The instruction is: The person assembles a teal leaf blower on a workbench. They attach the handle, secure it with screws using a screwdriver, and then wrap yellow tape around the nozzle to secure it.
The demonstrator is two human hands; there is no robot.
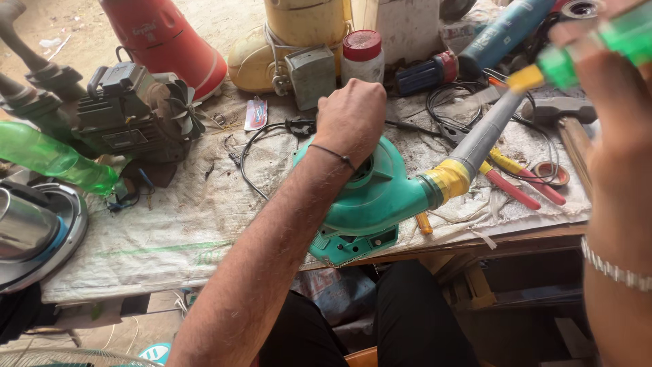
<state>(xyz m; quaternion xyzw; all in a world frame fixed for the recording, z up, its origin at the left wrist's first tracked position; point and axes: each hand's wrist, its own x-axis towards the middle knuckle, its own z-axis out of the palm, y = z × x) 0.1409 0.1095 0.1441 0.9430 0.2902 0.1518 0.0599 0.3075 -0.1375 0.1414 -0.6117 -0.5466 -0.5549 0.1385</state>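
A: Starting at the left, what lies on the desk (170,238)?

B: A green plastic bottle (51,160) on its side, then a dark motor unit (129,112) with a fan end, both well clear of the hands. A red cone-shaped housing (166,41) stands behind them. The desk is covered with a worn woven sack cloth, dusty and cluttered.

A: And the left hand?

B: The left hand (350,119) comes in from below along a long forearm and rests, closed in a loose fist, on top of the teal blower (370,200), pressing on its round housing. It is touching it, knuckles up; I cannot see the fingertips.

A: How does the blower lie?

B: Body at the desk's near edge, partly overhanging. Its grey nozzle (485,132), joined through a yellow-taped collar, runs up and to the right, so the long axis points from the left hand towards the right one.

A: The right hand?

B: The right hand (614,136) is raised close to the camera, blurred, closed around a green-handled screwdriver (577,58) with a yellow tip end. It hovers above the nozzle's far end, not touching it.

A: Nearby?

B: Red-and-yellow pliers (519,183) just beside the nozzle, a hammer (560,112), black cables (451,102), a red-lidded jar (361,58) behind.
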